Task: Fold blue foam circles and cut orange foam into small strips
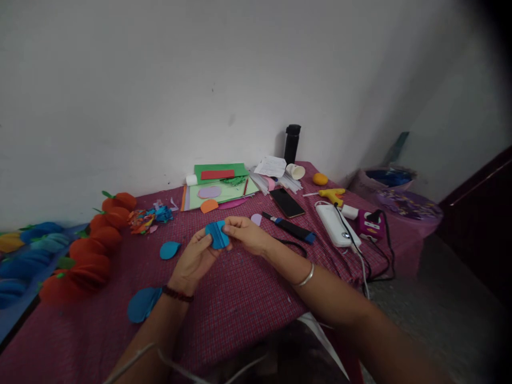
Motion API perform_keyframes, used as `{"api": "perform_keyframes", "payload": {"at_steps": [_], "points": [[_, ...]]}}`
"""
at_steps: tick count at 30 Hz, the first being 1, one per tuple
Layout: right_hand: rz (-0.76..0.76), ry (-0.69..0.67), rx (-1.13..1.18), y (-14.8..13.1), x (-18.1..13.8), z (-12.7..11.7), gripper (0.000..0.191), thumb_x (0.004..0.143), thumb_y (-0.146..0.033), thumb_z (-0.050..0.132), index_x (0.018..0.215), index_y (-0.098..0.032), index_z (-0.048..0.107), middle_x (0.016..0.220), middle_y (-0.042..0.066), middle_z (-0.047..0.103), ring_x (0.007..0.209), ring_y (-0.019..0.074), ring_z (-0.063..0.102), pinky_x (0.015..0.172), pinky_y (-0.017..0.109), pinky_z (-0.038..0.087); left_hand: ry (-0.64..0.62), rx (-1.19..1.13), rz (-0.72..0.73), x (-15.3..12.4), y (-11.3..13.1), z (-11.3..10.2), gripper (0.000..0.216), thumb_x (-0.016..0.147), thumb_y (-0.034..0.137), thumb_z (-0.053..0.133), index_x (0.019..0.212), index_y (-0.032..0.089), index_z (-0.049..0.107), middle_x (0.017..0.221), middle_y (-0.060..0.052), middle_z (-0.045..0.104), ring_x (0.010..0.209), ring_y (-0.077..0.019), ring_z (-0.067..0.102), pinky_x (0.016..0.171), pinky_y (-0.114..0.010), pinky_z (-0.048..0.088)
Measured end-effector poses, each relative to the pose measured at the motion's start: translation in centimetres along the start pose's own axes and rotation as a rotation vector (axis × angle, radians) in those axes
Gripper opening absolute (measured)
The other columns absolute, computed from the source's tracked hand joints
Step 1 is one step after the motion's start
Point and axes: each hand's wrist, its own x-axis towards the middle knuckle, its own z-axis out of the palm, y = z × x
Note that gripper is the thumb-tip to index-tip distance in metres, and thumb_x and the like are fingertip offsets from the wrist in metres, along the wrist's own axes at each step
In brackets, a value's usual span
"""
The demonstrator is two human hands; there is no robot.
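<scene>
Between my two hands, above the table, is a blue pleated paper piece (217,235). My left hand (195,255) grips its left side, thumb on top and fingers beneath. The thumb and fingers of my right hand (245,233) pinch its right edge. A single blue teardrop paper cutout (169,250) lies to the left of my left hand. Nearer to me, a stack of blue paper cutouts (140,306) is partly hidden by my left forearm.
Orange paper pumpkins (90,269) line the left side, near paper scraps (150,217). Coloured paper sheets (192,200) lie at the back. On the right are a phone (287,203), a yellow glue gun (333,196), a white power bank (335,224), cables and a black bottle (292,145).
</scene>
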Motion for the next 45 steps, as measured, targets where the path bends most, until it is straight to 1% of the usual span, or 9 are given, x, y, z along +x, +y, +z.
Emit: {"api": "perform_keyframes", "payload": {"at_steps": [3, 7, 10, 15, 21, 30, 36, 40, 45], "points": [[-0.065, 0.026, -0.027, -0.4, -0.1, 0.8, 0.036, 0.071, -0.043, 0.076, 0.084, -0.018, 0.054, 0.063, -0.006, 0.056, 0.051, 0.0078, 0.052, 0.051, 0.021, 0.043, 0.009, -0.026, 0.023, -0.1, 0.3, 0.2, 0.022, 0.066, 0.03, 0.081, 0.08, 0.015, 0.073, 0.074, -0.004, 0.072, 0.063, -0.0152, 0.063, 0.059, -0.027, 0.052], [-0.187, 0.083, -0.039, -0.8, -0.2, 1.3, 0.045, 0.073, -0.032, 0.074, 0.109, -0.023, 0.05, 0.066, -0.009, 0.049, 0.05, 0.0071, 0.048, 0.049, 0.019, 0.04, 0.042, -0.043, 0.017, -0.2, 0.4, 0.3, 0.026, 0.065, 0.028, 0.082, 0.086, 0.015, 0.073, 0.081, -0.005, 0.073, 0.067, -0.0162, 0.064, 0.063, -0.028, 0.052], [-0.215, 0.094, -0.154, -1.1, -0.5, 1.3, 0.022, 0.079, -0.034, 0.067, 0.091, -0.019, 0.057, 0.067, -0.005, 0.05, 0.055, 0.0084, 0.046, 0.052, 0.021, 0.039, 0.054, -0.041, -0.004, -0.1, 0.3, 0.2, 0.02, 0.066, 0.027, 0.082, 0.08, 0.015, 0.072, 0.074, -0.003, 0.072, 0.063, -0.014, 0.063, 0.063, -0.026, 0.052], [-0.197, 0.05, -0.243, -1.6, -0.8, 1.2, 0.034, 0.077, -0.047, 0.068, 0.073, -0.016, 0.055, 0.063, -0.004, 0.047, 0.057, 0.0092, 0.041, 0.055, 0.023, 0.034, 0.064, -0.036, -0.013, -0.1, 0.0, 0.0, 0.018, 0.065, 0.025, 0.083, 0.074, 0.014, 0.072, 0.068, -0.001, 0.07, 0.06, -0.0106, 0.061, 0.061, -0.022, 0.051], [-0.144, 0.049, -0.284, -1.8, -0.7, 1.3, 0.041, 0.071, -0.054, 0.071, 0.071, -0.017, 0.053, 0.062, -0.005, 0.046, 0.057, 0.0091, 0.039, 0.055, 0.023, 0.032, 0.068, -0.04, -0.026, -0.1, -0.1, -0.4, 0.019, 0.066, 0.025, 0.082, 0.078, 0.014, 0.072, 0.07, -0.001, 0.07, 0.062, -0.0111, 0.062, 0.063, -0.024, 0.051], [-0.12, 0.037, -0.229, -1.6, -0.7, 1.3, 0.042, 0.074, -0.056, 0.068, 0.072, -0.017, 0.053, 0.064, -0.004, 0.048, 0.059, 0.0097, 0.043, 0.058, 0.023, 0.036, 0.056, -0.041, -0.02, -0.2, -0.2, -0.6, 0.018, 0.066, 0.026, 0.082, 0.076, 0.016, 0.071, 0.069, 0.0, 0.071, 0.061, -0.0105, 0.063, 0.06, -0.021, 0.051], [-0.177, 0.116, -0.148, -1.4, -0.7, 1.7, 0.037, 0.072, -0.043, 0.074, 0.096, -0.021, 0.055, 0.072, -0.005, 0.051, 0.059, 0.0095, 0.043, 0.055, 0.021, 0.035, 0.057, -0.043, -0.015, -0.2, 0.0, -0.3, 0.025, 0.066, 0.027, 0.082, 0.085, 0.015, 0.073, 0.077, -0.003, 0.074, 0.065, -0.0132, 0.066, 0.062, -0.023, 0.053], [-0.182, 0.111, -0.217, -1.5, -0.8, 1.7, 0.028, 0.076, -0.044, 0.069, 0.081, -0.019, 0.058, 0.069, -0.003, 0.051, 0.06, 0.0108, 0.044, 0.057, 0.023, 0.036, 0.058, -0.043, -0.01, -0.2, 0.1, -0.1, 0.022, 0.064, 0.026, 0.084, 0.078, 0.015, 0.072, 0.069, -0.001, 0.072, 0.06, -0.0121, 0.064, 0.059, -0.022, 0.052], [-0.161, 0.062, -0.248, -1.8, -0.9, 1.5, 0.04, 0.07, -0.053, 0.072, 0.072, -0.017, 0.055, 0.064, -0.003, 0.051, 0.059, 0.0101, 0.044, 0.057, 0.023, 0.037, 0.069, -0.033, -0.02, -0.2, 0.1, -0.2, 0.023, 0.064, 0.025, 0.084, 0.08, 0.014, 0.072, 0.071, -0.002, 0.073, 0.063, -0.012, 0.065, 0.062, -0.022, 0.053]]}}
